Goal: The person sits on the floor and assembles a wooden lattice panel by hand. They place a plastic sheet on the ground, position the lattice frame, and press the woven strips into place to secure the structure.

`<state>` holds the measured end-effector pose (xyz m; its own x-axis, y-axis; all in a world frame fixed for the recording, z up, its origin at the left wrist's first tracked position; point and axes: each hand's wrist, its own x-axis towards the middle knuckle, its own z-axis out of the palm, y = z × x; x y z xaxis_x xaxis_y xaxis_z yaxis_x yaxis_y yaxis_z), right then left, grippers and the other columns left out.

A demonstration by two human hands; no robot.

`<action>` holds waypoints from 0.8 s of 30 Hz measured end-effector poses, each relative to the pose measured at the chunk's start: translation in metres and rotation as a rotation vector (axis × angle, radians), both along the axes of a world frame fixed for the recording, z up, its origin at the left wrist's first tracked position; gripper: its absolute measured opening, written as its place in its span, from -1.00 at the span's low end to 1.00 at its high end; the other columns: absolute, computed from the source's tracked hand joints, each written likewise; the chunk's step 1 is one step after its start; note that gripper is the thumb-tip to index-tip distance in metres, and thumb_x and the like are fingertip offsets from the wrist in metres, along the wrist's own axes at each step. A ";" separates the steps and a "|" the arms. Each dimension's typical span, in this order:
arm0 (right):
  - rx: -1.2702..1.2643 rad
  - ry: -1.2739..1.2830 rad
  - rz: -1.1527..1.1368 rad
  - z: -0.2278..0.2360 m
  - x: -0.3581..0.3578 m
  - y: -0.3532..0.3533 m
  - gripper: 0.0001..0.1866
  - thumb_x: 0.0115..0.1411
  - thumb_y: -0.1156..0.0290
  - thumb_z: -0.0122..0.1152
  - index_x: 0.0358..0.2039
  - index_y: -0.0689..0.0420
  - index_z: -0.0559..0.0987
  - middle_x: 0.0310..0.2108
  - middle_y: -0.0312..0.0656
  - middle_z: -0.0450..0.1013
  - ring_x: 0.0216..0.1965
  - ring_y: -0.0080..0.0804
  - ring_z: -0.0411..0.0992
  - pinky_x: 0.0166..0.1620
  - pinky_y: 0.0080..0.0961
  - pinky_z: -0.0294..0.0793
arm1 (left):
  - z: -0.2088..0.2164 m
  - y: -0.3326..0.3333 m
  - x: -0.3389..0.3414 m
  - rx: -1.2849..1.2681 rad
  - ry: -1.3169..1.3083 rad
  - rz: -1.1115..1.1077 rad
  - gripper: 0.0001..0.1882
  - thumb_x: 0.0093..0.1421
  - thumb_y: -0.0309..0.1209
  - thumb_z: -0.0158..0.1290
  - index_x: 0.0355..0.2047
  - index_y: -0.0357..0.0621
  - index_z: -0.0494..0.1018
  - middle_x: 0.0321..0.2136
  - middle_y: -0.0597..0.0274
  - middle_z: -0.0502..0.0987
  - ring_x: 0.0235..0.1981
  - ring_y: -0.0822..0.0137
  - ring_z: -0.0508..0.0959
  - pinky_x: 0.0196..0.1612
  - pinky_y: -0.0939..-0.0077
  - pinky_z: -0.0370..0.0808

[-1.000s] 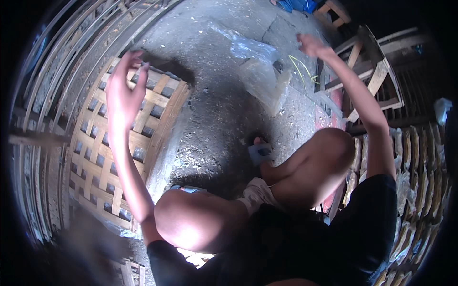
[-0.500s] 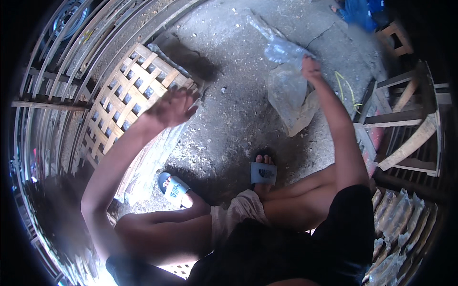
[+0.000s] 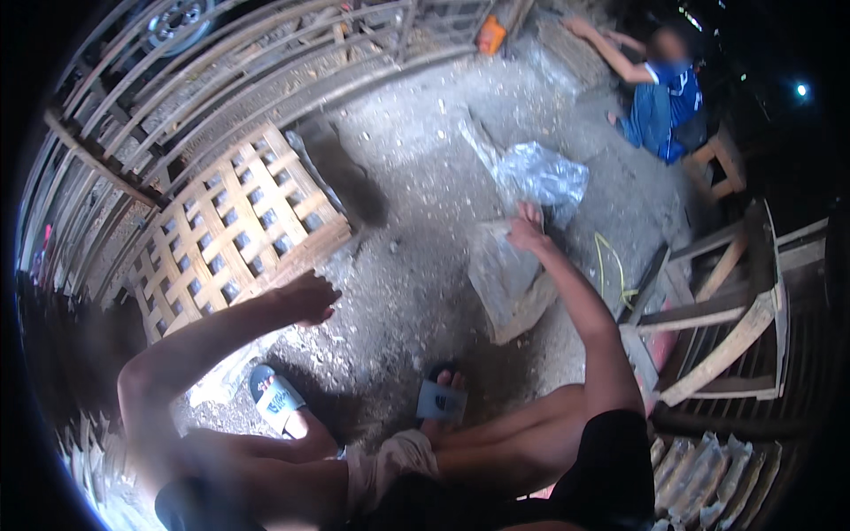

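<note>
My right hand (image 3: 528, 228) is low over the floor between two plastic bags, its fingers partly stretched out. Just beyond the fingertips lies a crumpled clear plastic bag (image 3: 547, 180). Below the hand lies a duller, flattened plastic bag (image 3: 503, 281), its upper edge by my fingers; whether they touch it is unclear. My left hand (image 3: 308, 298) hovers with nothing in it and fingers apart, near the front corner of a woven bamboo-strip panel (image 3: 226, 221).
A slatted fence (image 3: 266, 66) runs along the far left. Another person (image 3: 664, 97) crouches at the far right by a block (image 3: 571, 55). A wooden frame (image 3: 730, 327) stands right, near stacked plastic-wrapped packs (image 3: 708, 478). A yellow strap (image 3: 604, 265) lies on the floor.
My right hand has come nearer and left, away from the clear bag's far edge. My left hand has dropped below the woven panel's corner. The view has shifted, bringing the other person in.
</note>
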<state>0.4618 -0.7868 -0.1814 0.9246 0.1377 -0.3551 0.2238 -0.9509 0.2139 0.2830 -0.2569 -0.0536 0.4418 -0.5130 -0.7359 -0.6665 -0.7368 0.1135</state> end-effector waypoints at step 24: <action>0.536 0.124 0.279 0.420 -0.062 0.234 -0.66 0.39 0.31 0.21 0.06 0.23 0.66 -0.10 -0.02 0.67 -0.10 -0.35 0.56 -0.01 -0.33 0.55 | 0.183 0.022 0.092 -1.259 -1.032 0.069 -0.38 0.35 -0.20 0.10 0.35 -0.22 0.39 0.27 -0.27 0.46 0.33 -0.14 0.45 0.44 0.06 0.39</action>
<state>0.4001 -0.5527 0.2381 0.7844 0.5576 -0.2718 0.4722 -0.8208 -0.3214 0.3750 -0.2353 0.1295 0.5000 -0.4872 0.7160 -0.8085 -0.5590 0.1842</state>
